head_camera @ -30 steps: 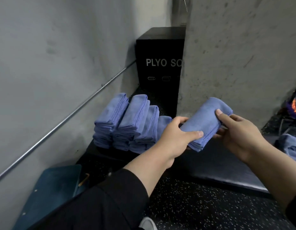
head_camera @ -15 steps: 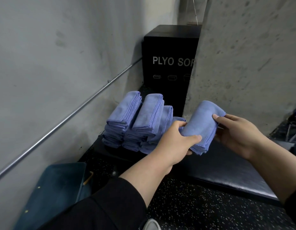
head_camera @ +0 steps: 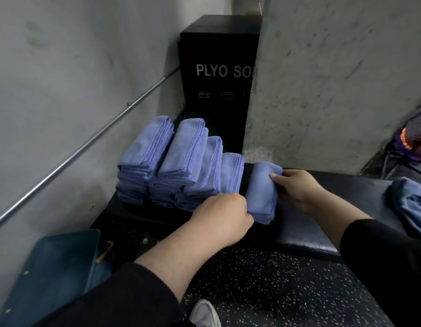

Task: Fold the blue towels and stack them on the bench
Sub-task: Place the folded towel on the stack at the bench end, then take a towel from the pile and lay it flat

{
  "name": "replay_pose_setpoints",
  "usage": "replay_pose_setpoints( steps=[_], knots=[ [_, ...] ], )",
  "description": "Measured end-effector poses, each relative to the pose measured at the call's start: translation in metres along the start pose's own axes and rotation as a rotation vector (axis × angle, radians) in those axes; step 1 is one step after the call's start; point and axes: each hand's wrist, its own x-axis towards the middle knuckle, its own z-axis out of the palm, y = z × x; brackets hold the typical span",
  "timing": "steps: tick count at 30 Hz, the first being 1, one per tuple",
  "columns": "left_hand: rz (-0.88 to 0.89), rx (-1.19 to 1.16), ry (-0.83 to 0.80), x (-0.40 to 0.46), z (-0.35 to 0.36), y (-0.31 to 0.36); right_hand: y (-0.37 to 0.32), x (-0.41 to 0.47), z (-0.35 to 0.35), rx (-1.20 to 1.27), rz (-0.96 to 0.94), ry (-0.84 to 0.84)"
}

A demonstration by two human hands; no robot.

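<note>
Both hands (head_camera: 222, 215) (head_camera: 299, 187) hold a folded towel (head_camera: 261, 192) on the surface (head_camera: 306, 234), mid frame. Stacks (head_camera: 171, 166) are done; a loose towel (head_camera: 412, 204) waits, far right.

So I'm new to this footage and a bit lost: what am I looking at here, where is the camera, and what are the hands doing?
No machine here: a person wears a camera on the head, looking forward and down at their own two hands. The left hand and right hand both hold a folded blue towel on a dark padded bench, just right of four stacks of folded towels. An unfolded towel lies at the bench's right end. Behind stands a black box lettered PLYO, between concrete walls. A metal rail runs along the left wall.
</note>
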Motion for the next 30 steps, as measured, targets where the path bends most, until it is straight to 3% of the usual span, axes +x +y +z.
replay_pose_setpoints(
  steps=[7, 11, 17, 22, 30],
  knots=[
    [-0.009, 0.044, -0.031, 0.008, 0.006, 0.007, 0.018, 0.021, 0.020, -0.288, -0.071, 0.009],
    [-0.035, -0.006, 0.037, 0.014, 0.003, 0.014, 0.017, 0.019, 0.017, -0.610, -0.208, 0.039],
    [-0.031, -0.133, 0.213, 0.027, -0.001, 0.036, 0.010, -0.001, -0.010, -0.635, -0.294, 0.150],
    [0.016, -0.194, 0.329, 0.046, 0.013, 0.071, 0.001, -0.033, -0.067, -0.687, -0.365, 0.201],
    [0.159, -0.227, 0.244, 0.067, 0.040, 0.155, 0.017, -0.080, -0.213, -0.961, -0.272, 0.353]
  ],
)
